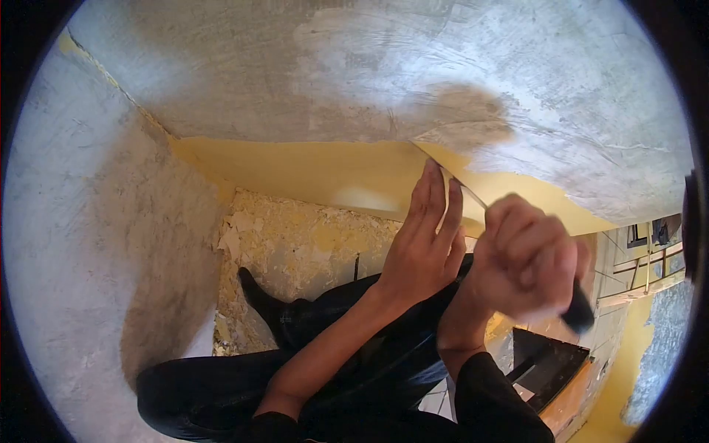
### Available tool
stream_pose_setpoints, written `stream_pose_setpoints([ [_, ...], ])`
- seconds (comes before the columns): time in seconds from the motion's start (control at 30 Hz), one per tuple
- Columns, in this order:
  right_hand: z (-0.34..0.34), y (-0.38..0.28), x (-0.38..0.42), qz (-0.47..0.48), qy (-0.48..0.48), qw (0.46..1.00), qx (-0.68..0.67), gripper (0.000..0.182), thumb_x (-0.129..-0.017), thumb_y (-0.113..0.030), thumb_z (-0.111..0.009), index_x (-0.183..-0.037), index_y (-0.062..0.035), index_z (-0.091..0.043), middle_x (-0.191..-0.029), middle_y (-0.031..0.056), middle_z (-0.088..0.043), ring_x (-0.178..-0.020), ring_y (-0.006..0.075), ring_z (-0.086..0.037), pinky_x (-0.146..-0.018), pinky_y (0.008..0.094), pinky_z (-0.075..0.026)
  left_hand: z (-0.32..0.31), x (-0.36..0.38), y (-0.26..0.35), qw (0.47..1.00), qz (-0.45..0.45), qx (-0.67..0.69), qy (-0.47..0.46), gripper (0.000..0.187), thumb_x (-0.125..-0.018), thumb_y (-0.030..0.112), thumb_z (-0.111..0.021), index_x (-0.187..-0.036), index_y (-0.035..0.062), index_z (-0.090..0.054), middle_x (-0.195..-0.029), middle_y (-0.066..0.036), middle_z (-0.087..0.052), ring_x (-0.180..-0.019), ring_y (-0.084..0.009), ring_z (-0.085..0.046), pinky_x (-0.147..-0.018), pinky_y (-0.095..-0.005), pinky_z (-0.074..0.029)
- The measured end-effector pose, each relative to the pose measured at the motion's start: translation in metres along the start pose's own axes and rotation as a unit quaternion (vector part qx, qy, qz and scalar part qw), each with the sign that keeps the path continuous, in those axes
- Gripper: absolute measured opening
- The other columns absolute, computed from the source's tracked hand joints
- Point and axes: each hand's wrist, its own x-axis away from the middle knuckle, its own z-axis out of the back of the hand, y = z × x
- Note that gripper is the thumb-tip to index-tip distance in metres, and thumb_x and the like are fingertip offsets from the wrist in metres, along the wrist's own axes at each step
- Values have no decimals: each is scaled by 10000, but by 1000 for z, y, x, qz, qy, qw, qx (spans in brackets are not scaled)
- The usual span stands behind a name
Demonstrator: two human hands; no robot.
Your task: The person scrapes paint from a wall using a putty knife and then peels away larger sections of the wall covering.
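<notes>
My right hand (521, 258) is wrapped in a fist round the black handle (579, 310) of a scraper, which pokes out below the fist. Its thin metal blade (473, 195) runs up and left to the wall, seen nearly edge-on. The tip meets the border between yellow paint (317, 166) and the bare grey wall (354, 66). My left hand (421, 244) has its fingers stretched out, fingertips right at the blade and against the yellow strip. Part of the blade is hidden behind those fingers.
Paint flakes (303, 229) cover the floor along the wall's foot. A second grey wall (81, 221) forms a corner at the left. My legs in black trousers (214, 391) are bent beneath my arms. A dark box-like object (546, 362) lies at lower right, with a wooden frame (642, 288) beyond.
</notes>
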Motion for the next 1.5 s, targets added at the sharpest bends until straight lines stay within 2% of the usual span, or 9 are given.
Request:
stream_pose_setpoints([
  [0.23, 3, 4, -1, -23, 51, 997, -61, 369, -936, -156, -462, -604, -98, -313, -485, 46, -388, -372, 153, -332, -407, 332, -353, 1, 0, 0, 1000, -8, 2, -4, 592, -853, 47, -539, -1372, -152, -337, -1414, -422, -287, -1333, -543, -315, -1069, -539, -358],
  [0.33, 0, -2, 0, 37, -15, 998, -39, 296, -859, -122, -403, -593, -146, -277, -456, 15, -265, -375, 106, -190, -435, 307, -312, 5, -2, 4, 1000, -3, 6, -6, 589, -856, 47, -539, -1375, -146, -338, -1416, -420, -288, -1336, -539, -313, -1060, -528, -373],
  [0.43, 6, 9, 1, -24, 20, 999, -20, 307, -950, -200, -458, -674, -98, -373, -482, 42, -385, -388, 160, -351, -435, 355, -379, 2, 1, 1, 1000, 5, 9, 4, 584, -857, 45, -540, -1376, -139, -347, -1419, -417, -289, -1327, -541, -327, -1052, -521, -385],
  [0.57, 17, 3, 6, 16, -67, 997, -37, 190, -920, -118, -504, -765, -117, -394, -508, 40, -396, -417, 156, -355, -446, 366, -394, 3, 1, 0, 999, -40, -15, -5, 578, -856, 43, -542, -1378, -127, -360, -1428, -415, -277, -1307, -547, -353, -1046, -519, -393],
  [1.07, 1, 4, 7, 40, -29, 998, -47, 253, -923, -131, -497, -696, -96, -389, -527, 45, -447, -395, 152, -366, -420, 338, -411, 0, 3, 2, 1000, 3, 22, 20, 602, -845, 36, -552, -1394, -111, -355, -1437, -406, -274, -1335, -541, -316, -1046, -522, -393],
  [1.13, -4, 14, 4, 15, 52, 998, -21, 271, -888, -132, -392, -631, -155, -307, -462, -16, -300, -375, 94, -227, -412, 297, -292, -1, 5, -2, 1000, -1, 10, 14, 603, -843, 32, -550, -1395, -110, -354, -1438, -404, -276, -1335, -541, -316, -1045, -520, -394],
  [1.27, 7, 2, -1, 60, -59, 996, -24, 283, -891, -121, -416, -626, -145, -319, -460, 5, -296, -379, 93, -240, -418, 300, -297, 0, 5, -1, 999, -30, -17, 8, 611, -839, 19, -542, -1403, -107, -345, -1432, -412, -273, -1336, -536, -321, -1049, -514, -393],
  [1.37, -5, 25, 7, -17, 42, 999, 0, 270, -885, -118, -412, -630, -145, -330, -457, 9, -308, -377, 101, -259, -408, 300, -293, -3, 9, -2, 998, 46, 29, 31, 621, -839, 23, -539, -1406, -118, -326, -1424, -429, -261, -1336, -545, -310, -1055, -520, -383],
  [1.5, -1, 2, 4, 65, -43, 996, -33, 244, -892, -131, -429, -668, -121, -332, -462, 7, -316, -370, 107, -258, -393, 300, -259, 0, 11, -5, 999, -26, -29, -5, 624, -852, 35, -538, -1403, -139, -303, -1416, -444, -251, -1332, -562, -292, -1052, -525, -382],
])
